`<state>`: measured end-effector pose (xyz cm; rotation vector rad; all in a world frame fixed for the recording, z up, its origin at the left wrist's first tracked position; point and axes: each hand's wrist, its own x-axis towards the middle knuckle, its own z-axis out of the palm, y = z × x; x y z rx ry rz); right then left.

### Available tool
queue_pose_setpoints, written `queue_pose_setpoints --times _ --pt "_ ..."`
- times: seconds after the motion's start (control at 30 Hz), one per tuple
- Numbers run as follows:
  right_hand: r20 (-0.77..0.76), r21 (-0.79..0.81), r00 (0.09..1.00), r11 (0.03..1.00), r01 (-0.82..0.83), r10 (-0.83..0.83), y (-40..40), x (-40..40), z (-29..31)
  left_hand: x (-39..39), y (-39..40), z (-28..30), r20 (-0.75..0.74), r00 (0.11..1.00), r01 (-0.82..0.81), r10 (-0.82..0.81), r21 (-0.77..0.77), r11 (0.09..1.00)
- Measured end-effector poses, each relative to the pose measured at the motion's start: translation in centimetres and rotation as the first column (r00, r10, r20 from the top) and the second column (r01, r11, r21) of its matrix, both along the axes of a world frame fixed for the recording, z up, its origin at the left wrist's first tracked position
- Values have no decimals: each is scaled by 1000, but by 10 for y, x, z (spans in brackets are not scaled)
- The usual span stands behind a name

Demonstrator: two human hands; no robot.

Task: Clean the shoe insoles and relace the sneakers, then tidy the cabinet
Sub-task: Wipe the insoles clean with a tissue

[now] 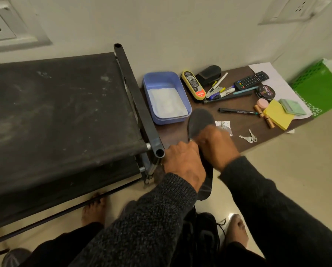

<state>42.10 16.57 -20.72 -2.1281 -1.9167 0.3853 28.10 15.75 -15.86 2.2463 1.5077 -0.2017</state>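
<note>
A dark grey insole [200,120] hangs lengthwise between my hands, toe end toward the wall, heel end [205,189] pointing down at the floor. My left hand [182,162] grips its left edge near the middle. My right hand [216,145] lies across its upper face with the fingers curled over it; whether a cloth is under the fingers is hidden. A black sneaker [201,228] with loose laces sits on the floor between my bare feet. A blue tub [167,97] holding white stuff stands just beyond the insole.
A black fabric-shelved shoe rack [65,116] fills the left. A dark board [238,124] on the floor carries a yellow polish applicator [193,84], a black brush [208,74], pens, a remote [251,80], a polish tin [265,92], sticky notes [278,115] and keys [249,137]. A green bag [321,87] lies right.
</note>
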Motion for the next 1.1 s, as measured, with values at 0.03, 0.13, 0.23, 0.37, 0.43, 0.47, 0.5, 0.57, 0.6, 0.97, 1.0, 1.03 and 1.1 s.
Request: queue_pose_setpoints --times 0.03,0.13,0.23,0.37,0.43,0.47,0.5,0.57,0.6,0.97,1.0,1.03,1.1 --pt "-6 -8 999 999 -35 35 -16 -4 2 1 -1 -1 -4 1000 -3 3 -7 1000" --pt "-18 16 1000 1000 -23 24 0 0 -3 0 -2 -1 12 1000 -18 19 -34 999" --pt "-39 4 997 997 73 -73 48 5 -9 -1 0 -1 20 999 -42 44 -81 996" --pt "-41 -31 998 999 41 -42 15 -1 -7 0 4 0 1 999 -45 45 -115 992" --pt "-45 15 999 1000 -26 26 -21 -9 -2 0 5 -3 -1 999 -49 49 -130 990" --pt "-63 21 998 999 -27 29 -25 -9 -2 0 4 -4 -11 999 -40 38 -135 990" --pt "-68 31 998 1000 -1 3 -17 -6 -5 0 4 -4 -25 999 -30 27 -137 990" --pt "-77 40 994 996 82 -79 22 3 -16 -1 4 -3 -46 999 -8 2 -122 993" --pt "-79 16 990 992 122 -120 41 6 -18 -2 3 -3 -55 998 2 -8 -114 993" --pt "-24 119 993 986 119 -117 0 9 -22 1 4 -6 -45 998 -51 46 -135 989" --pt "-17 113 990 983 142 -141 20 11 -24 0 4 -5 -75 997 -18 11 -106 994" --pt "-24 114 987 981 159 -157 38 13 -24 -2 5 -4 -100 995 7 -15 -84 996" --pt "-89 93 980 978 187 -179 56 14 -20 -3 6 -1 -125 992 26 -37 -87 996"
